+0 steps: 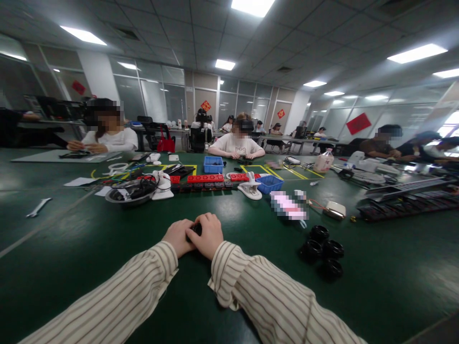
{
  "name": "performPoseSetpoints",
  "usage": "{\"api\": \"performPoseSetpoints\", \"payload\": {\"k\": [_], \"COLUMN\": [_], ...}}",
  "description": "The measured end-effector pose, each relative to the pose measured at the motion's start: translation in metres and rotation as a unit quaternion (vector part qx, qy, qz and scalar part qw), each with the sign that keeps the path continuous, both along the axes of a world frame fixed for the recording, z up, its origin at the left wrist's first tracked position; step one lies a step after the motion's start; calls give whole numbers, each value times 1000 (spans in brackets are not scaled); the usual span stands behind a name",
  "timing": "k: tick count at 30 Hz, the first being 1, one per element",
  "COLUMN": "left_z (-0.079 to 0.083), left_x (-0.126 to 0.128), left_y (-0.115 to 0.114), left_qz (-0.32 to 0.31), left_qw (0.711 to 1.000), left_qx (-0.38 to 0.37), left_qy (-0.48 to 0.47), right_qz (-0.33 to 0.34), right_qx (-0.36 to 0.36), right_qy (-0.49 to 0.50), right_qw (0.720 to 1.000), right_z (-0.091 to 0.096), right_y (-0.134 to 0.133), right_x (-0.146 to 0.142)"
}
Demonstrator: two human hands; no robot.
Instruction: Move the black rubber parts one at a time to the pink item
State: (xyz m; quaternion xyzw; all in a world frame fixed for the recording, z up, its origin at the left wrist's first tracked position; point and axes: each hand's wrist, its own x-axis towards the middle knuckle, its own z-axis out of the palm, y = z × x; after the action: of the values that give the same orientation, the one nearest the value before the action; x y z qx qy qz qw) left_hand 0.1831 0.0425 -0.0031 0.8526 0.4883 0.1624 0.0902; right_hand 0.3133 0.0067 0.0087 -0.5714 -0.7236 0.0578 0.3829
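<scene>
Both of my hands meet over the green tabletop in front of me. My left hand (180, 236) and my right hand (207, 235) are closed around a small black part (196, 229). Fingers cover most of it, so its full shape is hidden. To the right stand several black ring-shaped parts (333, 249), grouped close together with open tops. They look similar in colour to the one I hold.
Ahead lie a metal bowl of black cables (131, 196), a red and black strip (204, 179), a white clip-on device (250, 187) and blue baskets (213, 165). A wrench (39, 207) lies far left. Black racks (409, 200) stand right. A person (236, 143) works opposite.
</scene>
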Motion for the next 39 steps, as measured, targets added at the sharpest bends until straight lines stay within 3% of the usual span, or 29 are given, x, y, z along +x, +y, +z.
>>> {"api": "performPoseSetpoints", "payload": {"k": [4,9,12,15,22,26,30,34,39], "left_z": [1,-10,-15,-17,-8,-4,-7,-8,-12], "left_x": [-1,-13,-18,-18,-4,-2,-4,-9,-13], "left_y": [2,16,22,21,8,5,8,12,17], "left_qz": [-12,-122,-151,-144,-45,-23,-50,-97,-134], "left_qw": [1000,990,984,984,998,1000,998,993,988], "left_qx": [6,-13,-25,-25,-1,8,25,-4,-22], "left_qy": [6,-70,-87,-101,-45,-11,-31,-73,-74], "right_qz": [39,117,159,163,29,0,45,118,162], "right_qx": [12,39,48,64,23,-4,10,35,47], "right_qy": [0,-3,-15,-6,25,5,7,4,5], "right_qw": [999,992,986,985,999,1000,999,992,986], "right_z": [0,0,0,1,3,0,-1,-1,1], "right_y": [0,1,0,-3,-4,1,2,0,-2], "right_x": [1,2,2,2,1,0,1,2,3]}}
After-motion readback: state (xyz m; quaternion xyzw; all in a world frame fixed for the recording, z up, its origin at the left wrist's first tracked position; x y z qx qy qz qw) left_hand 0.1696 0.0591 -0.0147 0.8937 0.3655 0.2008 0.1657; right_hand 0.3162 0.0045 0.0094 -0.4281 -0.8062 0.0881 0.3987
